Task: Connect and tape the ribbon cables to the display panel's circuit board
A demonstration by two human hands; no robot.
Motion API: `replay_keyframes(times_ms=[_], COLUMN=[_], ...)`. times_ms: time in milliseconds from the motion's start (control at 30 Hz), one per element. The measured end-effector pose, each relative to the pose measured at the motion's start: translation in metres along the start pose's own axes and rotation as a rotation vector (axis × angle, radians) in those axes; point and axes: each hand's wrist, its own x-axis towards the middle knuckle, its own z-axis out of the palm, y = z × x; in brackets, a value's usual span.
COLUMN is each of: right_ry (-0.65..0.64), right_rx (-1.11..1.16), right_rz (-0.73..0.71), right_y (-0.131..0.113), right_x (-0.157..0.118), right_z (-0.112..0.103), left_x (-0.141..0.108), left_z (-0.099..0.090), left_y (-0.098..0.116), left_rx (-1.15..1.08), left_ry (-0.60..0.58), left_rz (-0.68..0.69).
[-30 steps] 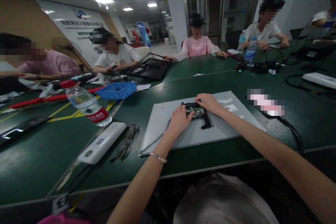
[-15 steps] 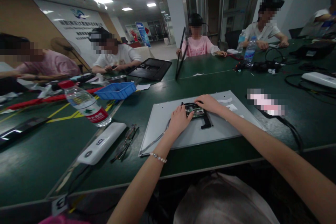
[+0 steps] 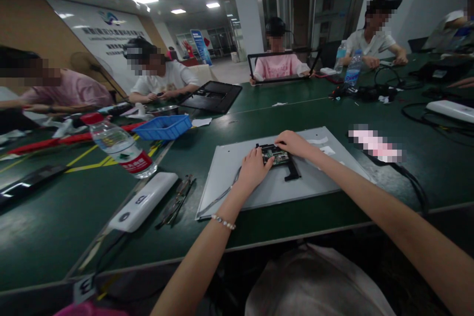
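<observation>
A green circuit board in a black frame [image 3: 280, 156] lies on a pale grey flat panel [image 3: 318, 182] in front of me. My left hand [image 3: 255, 169] grips its left side, with the fingers over the far left edge and the thumb on the near part of the board. At the far right corner, my right hand [image 3: 295, 146] is closed with its fingertips on the frame; what lies under them is hidden. A black bracket arm sticks out from the frame toward me. Grey cables run from beneath my left hand along the panel.
Left of the panel are eyeglasses [image 3: 177, 201], a white power bank [image 3: 144, 202], a water bottle [image 3: 124, 150] and a blue tray [image 3: 163, 127]. A phone-like object [image 3: 374, 145] with a cable lies right. Across the table, a person holds a black rectangular frame [image 3: 283, 79].
Both my hands stay almost still on the circuit board. Across the table, the person has turned the black rectangular frame from edge-on to facing me.
</observation>
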Motion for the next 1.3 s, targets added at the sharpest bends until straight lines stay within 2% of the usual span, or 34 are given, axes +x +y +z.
replay_keyframes(times_ms=[233, 600, 867, 1100, 1300], right_ry=[-0.017, 0.037, 0.136, -0.012, -0.009], right_rx=[0.019, 0.031, 0.042, 0.07, 0.019], right_rz=[0.02, 0.08, 0.14, 0.112, 0.148], right_y=[0.004, 0.007, 0.003, 0.003, -0.002], right_x=[-0.001, -0.003, -0.005, -0.007, -0.005], right_z=[-0.002, 0.002, -0.004, -0.009, -0.008], left_x=[-0.001, 0.0, 0.0, -0.001, -0.001], left_z=[0.001, -0.001, 0.001, 0.002, 0.004], left_y=[0.001, 0.003, 0.002, 0.002, 0.001], left_rx=[-0.01, -0.011, -0.001, 0.0, 0.002], left_ry=[0.005, -0.009, -0.006, -0.011, 0.009], left_rz=[0.015, 0.009, -0.014, -0.032, -0.016])
